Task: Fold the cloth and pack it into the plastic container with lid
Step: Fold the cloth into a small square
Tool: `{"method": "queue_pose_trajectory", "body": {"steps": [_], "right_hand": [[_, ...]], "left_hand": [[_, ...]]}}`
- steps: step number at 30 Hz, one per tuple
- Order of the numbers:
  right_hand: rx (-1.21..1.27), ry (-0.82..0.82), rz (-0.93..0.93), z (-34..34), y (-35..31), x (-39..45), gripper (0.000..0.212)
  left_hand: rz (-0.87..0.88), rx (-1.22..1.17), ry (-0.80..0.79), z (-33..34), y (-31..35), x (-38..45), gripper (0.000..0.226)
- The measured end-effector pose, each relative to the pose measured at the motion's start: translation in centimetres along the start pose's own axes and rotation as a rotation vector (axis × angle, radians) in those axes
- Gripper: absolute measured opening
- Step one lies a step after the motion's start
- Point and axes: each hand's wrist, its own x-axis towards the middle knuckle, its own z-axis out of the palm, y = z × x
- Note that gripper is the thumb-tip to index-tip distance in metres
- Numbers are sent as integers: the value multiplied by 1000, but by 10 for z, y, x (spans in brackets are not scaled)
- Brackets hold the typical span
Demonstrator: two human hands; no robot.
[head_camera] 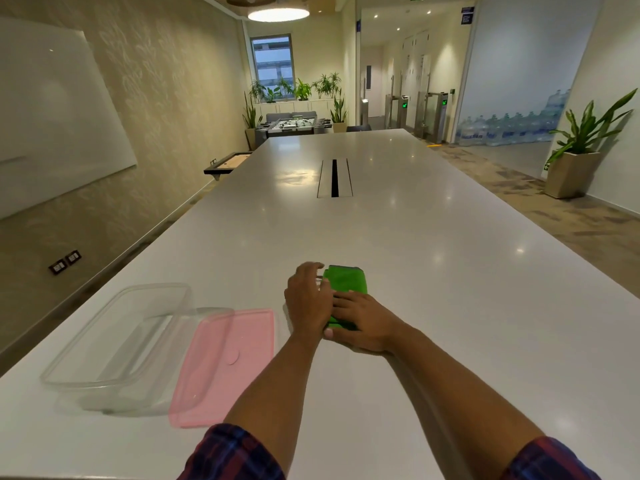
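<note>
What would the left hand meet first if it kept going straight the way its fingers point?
The left hand points away from the person, its fingers beside the folded green cloth. Ahead lies only bare white table; the cable slot sits far off, probably right of that line.

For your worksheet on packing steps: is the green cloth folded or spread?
Folded: the green cloth is a compact thick bundle under both hands.

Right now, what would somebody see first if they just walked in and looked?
Probably the bright green cloth, folded small on the white table, with the left hand and right hand pressing on it. Next, the pink lid lying beside the clear container to the left.
</note>
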Motion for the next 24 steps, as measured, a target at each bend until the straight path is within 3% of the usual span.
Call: {"method": "queue_pose_trajectory", "body": {"steps": [1, 3, 5, 7, 9, 11, 14, 16, 19, 24], "right_hand": [[-1, 14, -27, 0, 0, -1, 40], [74, 33, -46, -1, -1, -1, 32], [288, 49, 8, -4, -1, -4, 25], [444, 110, 102, -4, 1, -11, 25], [631, 223, 245, -3, 5, -18, 21], [799, 371, 373, -2, 6, -20, 11], [610, 596, 568, -2, 4, -13, 5], [335, 532, 731, 0, 5, -10, 22], [168, 360, 898, 3, 4, -4, 49], [189, 205, 986, -6, 4, 15, 48]], "left_hand": [[128, 23, -18, 1, 1, 1, 37], [281, 83, -231, 7, 1, 2, 41], [335, 323, -460, 14, -9, 3, 47], [371, 534, -562, 14, -23, 5, 52], [433, 661, -568, 14, -35, 5, 55], [372, 607, -548, 15, -35, 3, 55], [245, 470, -477, 20, -27, 0, 56], [244, 495, -456, 22, -25, -2, 57], [239, 529, -451, 21, -23, -4, 58], [206, 550, -551, 17, -11, 0, 59]]}}
